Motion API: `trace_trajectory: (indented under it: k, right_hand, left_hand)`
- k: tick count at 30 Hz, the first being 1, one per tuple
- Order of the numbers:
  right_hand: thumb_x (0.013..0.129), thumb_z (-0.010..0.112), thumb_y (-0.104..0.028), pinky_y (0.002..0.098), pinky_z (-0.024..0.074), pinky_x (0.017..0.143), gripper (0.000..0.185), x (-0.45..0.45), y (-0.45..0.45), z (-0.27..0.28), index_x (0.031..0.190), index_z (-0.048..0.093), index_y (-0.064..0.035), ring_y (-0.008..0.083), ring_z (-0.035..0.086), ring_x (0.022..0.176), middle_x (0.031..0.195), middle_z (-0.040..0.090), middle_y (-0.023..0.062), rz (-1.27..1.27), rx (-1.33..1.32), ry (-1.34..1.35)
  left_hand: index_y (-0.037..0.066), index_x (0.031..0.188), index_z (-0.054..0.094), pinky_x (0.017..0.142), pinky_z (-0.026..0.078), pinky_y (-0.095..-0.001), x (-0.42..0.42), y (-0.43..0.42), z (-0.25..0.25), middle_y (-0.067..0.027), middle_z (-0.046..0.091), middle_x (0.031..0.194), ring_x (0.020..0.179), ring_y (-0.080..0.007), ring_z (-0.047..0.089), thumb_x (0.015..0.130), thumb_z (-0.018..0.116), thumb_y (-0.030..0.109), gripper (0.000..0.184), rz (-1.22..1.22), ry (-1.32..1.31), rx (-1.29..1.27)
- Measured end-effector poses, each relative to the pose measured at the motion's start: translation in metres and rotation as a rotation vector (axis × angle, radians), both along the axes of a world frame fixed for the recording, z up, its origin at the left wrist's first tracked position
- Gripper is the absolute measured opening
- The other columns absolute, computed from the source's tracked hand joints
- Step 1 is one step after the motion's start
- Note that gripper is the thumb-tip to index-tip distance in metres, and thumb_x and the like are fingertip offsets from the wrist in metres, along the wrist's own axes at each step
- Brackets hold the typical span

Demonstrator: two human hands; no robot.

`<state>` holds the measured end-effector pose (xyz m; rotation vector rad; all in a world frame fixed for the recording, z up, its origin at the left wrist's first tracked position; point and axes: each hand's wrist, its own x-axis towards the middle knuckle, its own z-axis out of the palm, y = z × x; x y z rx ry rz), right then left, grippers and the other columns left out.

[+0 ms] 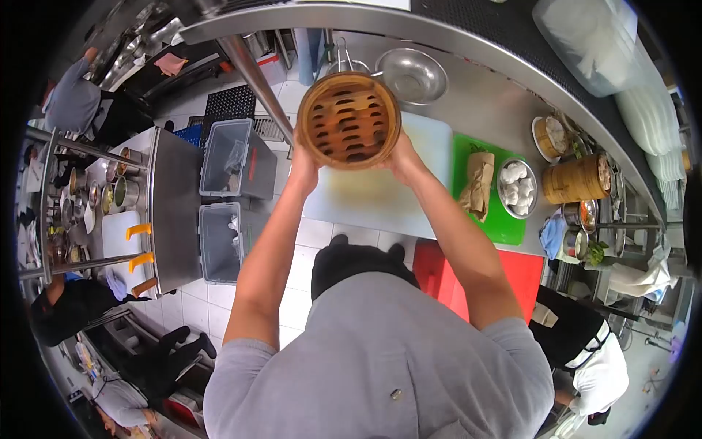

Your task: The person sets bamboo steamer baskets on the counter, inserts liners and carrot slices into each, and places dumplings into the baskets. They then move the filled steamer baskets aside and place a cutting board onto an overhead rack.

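Note:
Both my hands hold up a round bamboo steamer basket [349, 133], its slatted base facing me. My left hand [304, 162] grips the lower left side of its rim. On the lower right side, my right hand [404, 156] holds the same rim. Fingers of both hands are partly hidden behind the basket. Below and beyond it lies a white cutting board [428, 139] on the steel counter. A steel bowl [413, 76] sits just past the basket, and a second, handled metal utensil is partly covered by it.
Right of the white board, a green board [504, 233] carries a brown paper bag [478, 183] and a bowl of white buns [518, 192]. Stacked bamboo steamers [574, 178] stand farther right. Grey bins [221, 245] are on the left; co-workers [599, 366] stand around. A steel shelf runs overhead.

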<state>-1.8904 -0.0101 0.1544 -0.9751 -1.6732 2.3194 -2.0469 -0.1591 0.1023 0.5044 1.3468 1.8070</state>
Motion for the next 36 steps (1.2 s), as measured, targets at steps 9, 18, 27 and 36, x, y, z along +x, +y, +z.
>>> trace_trajectory:
  k: [9, 18, 27, 36]
  right_hand:
    - [0.109, 0.018, -0.05, 0.0427, 0.0633, 0.084, 0.062, 0.007, 0.006, 0.05, 0.155, 0.029, -0.0099, 0.0369, 0.059, 0.126, 0.15, 0.046, 0.0192, -0.028, -0.02, 0.009]
    - [0.106, 0.013, -0.061, 0.0494, 0.0537, 0.103, 0.073, 0.045, -0.092, -0.01, 0.156, 0.029, -0.0108, 0.0366, 0.058, 0.127, 0.153, 0.042, 0.0185, -0.012, -0.299, -0.115]
    - [0.097, 0.019, -0.08, 0.049, 0.0521, 0.099, 0.094, 0.081, -0.087, 0.05, 0.155, 0.035, -0.0073, 0.0318, 0.056, 0.129, 0.142, 0.055, 0.0191, -0.216, -0.09, -0.178]
    - [0.095, 0.022, -0.081, 0.0562, 0.0531, 0.098, 0.094, 0.163, -0.03, -0.003, 0.153, 0.039, -0.0089, 0.0321, 0.055, 0.131, 0.147, 0.051, 0.0188, -0.23, -0.1, -0.328]
  left_hand:
    - [0.026, 0.163, 0.016, 0.115, 0.014, -0.0696, -0.025, -0.002, 0.049, -0.005, 0.016, 0.169, 0.156, -0.0311, 0.008, 0.096, 0.028, 0.079, 0.087, -0.156, -0.043, -0.134]
    - [0.011, 0.155, 0.034, 0.112, 0.042, -0.0446, 0.029, -0.092, -0.013, -0.0137, 0.047, 0.149, 0.135, -0.0269, 0.049, 0.107, 0.035, 0.057, 0.066, -0.062, -0.267, -0.195]
    - [0.004, 0.157, 0.032, 0.12, 0.027, -0.0386, 0.071, -0.08, 0.077, -0.015, 0.041, 0.155, 0.145, -0.0252, 0.037, 0.107, 0.023, 0.061, 0.076, -0.124, -0.133, -0.188]
    - [-0.01, 0.151, 0.033, 0.122, 0.022, -0.0386, 0.151, -0.026, 0.025, -0.0298, 0.035, 0.157, 0.15, -0.0384, 0.029, 0.107, 0.026, 0.058, 0.082, -0.207, 0.161, -0.332]
